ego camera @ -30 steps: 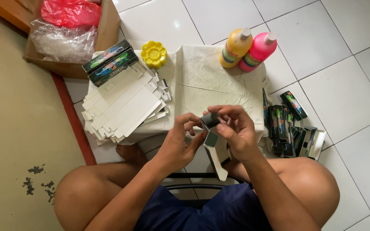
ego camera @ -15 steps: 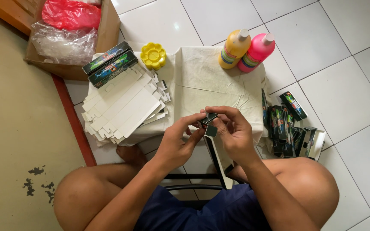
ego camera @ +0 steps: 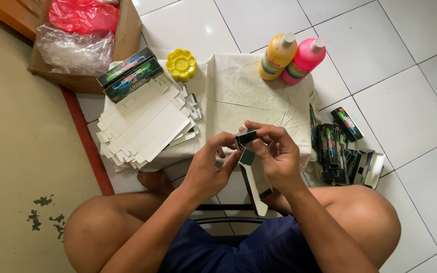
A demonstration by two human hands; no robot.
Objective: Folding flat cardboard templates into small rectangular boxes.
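Just below the cloth-covered bench (ego camera: 259, 96), our left hand (ego camera: 209, 169) and right hand (ego camera: 276, 154) fingers pinch a small dark carton (ego camera: 247, 146).

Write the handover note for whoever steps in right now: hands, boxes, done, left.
Left hand and right hand both grip one small dark carton, upper end flaps half folded, long body hanging down open.
Flat white blanks are stacked on the cloth-covered table, at its left.
Done: two shut cartons on the blanks; more cartons in a pile on the floor at right.
Left: close this carton; the blank stack is unfolded.
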